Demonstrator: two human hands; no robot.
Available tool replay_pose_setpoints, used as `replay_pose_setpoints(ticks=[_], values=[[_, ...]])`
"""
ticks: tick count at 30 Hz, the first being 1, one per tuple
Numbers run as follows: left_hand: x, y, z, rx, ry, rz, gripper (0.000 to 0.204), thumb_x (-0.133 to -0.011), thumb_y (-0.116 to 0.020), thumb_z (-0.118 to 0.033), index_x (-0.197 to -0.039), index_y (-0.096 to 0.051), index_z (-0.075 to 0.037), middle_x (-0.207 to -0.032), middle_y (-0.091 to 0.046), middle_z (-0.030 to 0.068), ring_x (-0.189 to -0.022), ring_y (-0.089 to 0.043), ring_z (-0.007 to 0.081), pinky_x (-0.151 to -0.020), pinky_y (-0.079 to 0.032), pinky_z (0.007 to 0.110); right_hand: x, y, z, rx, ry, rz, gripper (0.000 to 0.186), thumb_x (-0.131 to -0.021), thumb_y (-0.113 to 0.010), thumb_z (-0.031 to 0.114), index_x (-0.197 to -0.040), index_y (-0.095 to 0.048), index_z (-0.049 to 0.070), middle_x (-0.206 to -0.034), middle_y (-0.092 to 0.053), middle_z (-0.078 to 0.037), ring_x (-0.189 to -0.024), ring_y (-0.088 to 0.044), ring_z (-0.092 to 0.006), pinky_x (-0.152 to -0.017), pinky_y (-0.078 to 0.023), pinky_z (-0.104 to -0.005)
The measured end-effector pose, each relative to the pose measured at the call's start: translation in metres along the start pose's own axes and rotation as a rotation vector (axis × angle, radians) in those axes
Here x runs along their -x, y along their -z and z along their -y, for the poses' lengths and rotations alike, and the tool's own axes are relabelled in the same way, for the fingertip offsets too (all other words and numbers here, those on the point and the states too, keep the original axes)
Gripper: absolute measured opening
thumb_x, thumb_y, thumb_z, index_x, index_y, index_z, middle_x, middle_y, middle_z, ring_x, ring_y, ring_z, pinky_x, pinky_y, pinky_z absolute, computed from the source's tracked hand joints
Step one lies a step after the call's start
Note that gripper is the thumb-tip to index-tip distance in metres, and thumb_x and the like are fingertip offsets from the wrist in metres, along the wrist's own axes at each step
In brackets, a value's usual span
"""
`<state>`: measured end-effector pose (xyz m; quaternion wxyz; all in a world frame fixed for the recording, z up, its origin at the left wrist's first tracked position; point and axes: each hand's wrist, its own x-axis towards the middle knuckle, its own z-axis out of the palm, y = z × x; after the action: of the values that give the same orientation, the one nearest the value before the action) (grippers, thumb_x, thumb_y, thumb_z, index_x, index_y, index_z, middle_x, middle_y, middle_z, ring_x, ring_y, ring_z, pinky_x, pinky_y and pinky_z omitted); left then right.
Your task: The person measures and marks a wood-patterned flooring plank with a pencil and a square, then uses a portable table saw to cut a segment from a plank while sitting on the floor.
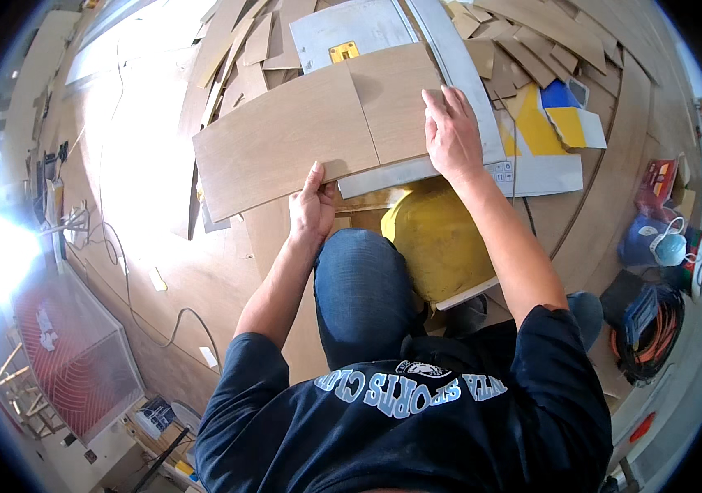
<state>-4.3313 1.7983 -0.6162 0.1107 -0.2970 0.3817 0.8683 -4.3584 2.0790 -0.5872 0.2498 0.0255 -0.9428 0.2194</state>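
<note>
Two light brown wood-look planks lie end to end, a longer plank (277, 140) on the left and a shorter plank (400, 99) on the right, with a thin seam between them. They rest over a grey metal tabletop (367, 20) with a yellow insert (344, 52). My left hand (311, 212) grips the longer plank's near edge, thumb on top and fingers underneath. Bent fingers of my right hand (455, 135) hold the shorter plank's right edge, beside a long grey metal rail (450, 66). Below the tabletop shows a rounded yellow housing (441, 242).
Brown offcuts (532, 49) are heaped beyond the rail, more at the far left. A torn yellow-and-white carton (544, 135) lies to the right. A dark cable (172, 337) winds across the floor at left. Coiled orange hose (655, 337) and a blue bag (643, 240) stand at right.
</note>
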Motion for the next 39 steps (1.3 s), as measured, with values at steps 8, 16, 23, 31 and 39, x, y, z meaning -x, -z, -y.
replay_pose_setpoints(ticks=[8,16,23,31,39], values=[[0.016,-0.007,0.007,-0.008,-0.051,-0.062,0.016,-0.099,-0.064,-0.015,-0.104,-0.066,0.0,-0.097,-0.068,0.0067,-0.082,-0.063,0.0156,-0.068,-0.053,0.027,0.011,0.005,-0.001,0.003,-0.028,0.019,0.036,-0.089,-0.063,0.008,-0.125,-0.064,0.004,-0.129,-0.059,-0.026,-0.127,-0.051,-0.0396,-0.109,-0.042,-0.0443],[0.017,0.01,0.006,0.014,-0.008,0.027,0.016,-0.095,-0.068,-0.009,-0.103,-0.067,0.005,-0.101,-0.069,0.0107,-0.089,-0.065,0.0175,-0.072,-0.055,0.028,0.015,0.013,0.005,0.021,-0.001,0.02,0.036,-0.093,-0.059,0.006,-0.128,-0.061,0.003,-0.128,-0.058,-0.026,-0.124,-0.052,-0.0409,-0.107,-0.044,-0.0455],[0.027,0.008,0.006,0.033,0.021,0.019,0.016,-0.095,-0.068,-0.01,-0.102,-0.066,0.005,-0.1,-0.069,0.0114,-0.088,-0.067,0.0181,-0.074,-0.057,0.028,0.02,0.013,0.006,-0.003,-0.006,0.005,0.035,-0.091,-0.06,0.005,-0.126,-0.062,0.002,-0.127,-0.058,-0.026,-0.124,-0.052,-0.041,-0.105,-0.045,-0.0456],[0.031,0.012,0.008,-0.009,0.032,-0.012,0.019,-0.096,-0.068,-0.012,-0.104,-0.065,0.006,-0.104,-0.068,0.0125,-0.098,-0.066,0.0201,-0.084,-0.057,0.032,0.024,0.015,0.001,0.02,0.042,0.021,0.038,-0.087,-0.063,0.006,-0.124,-0.063,0.0,-0.126,-0.059,-0.027,-0.124,-0.052,-0.0388,-0.107,-0.043,-0.0445],[0.034,0.009,-0.014,0.024,-0.142,0.04,0.021,-0.096,-0.067,-0.011,-0.109,-0.064,0.006,-0.106,-0.067,0.0112,-0.098,-0.065,0.0185,-0.086,-0.055,0.032,0.015,0.046,-0.02,0.16,0.079,0.015,0.033,-0.093,-0.061,0.008,-0.125,-0.063,0.008,-0.145,-0.047,-0.019,-0.128,-0.05,-0.038,-0.107,-0.041,-0.0501]])
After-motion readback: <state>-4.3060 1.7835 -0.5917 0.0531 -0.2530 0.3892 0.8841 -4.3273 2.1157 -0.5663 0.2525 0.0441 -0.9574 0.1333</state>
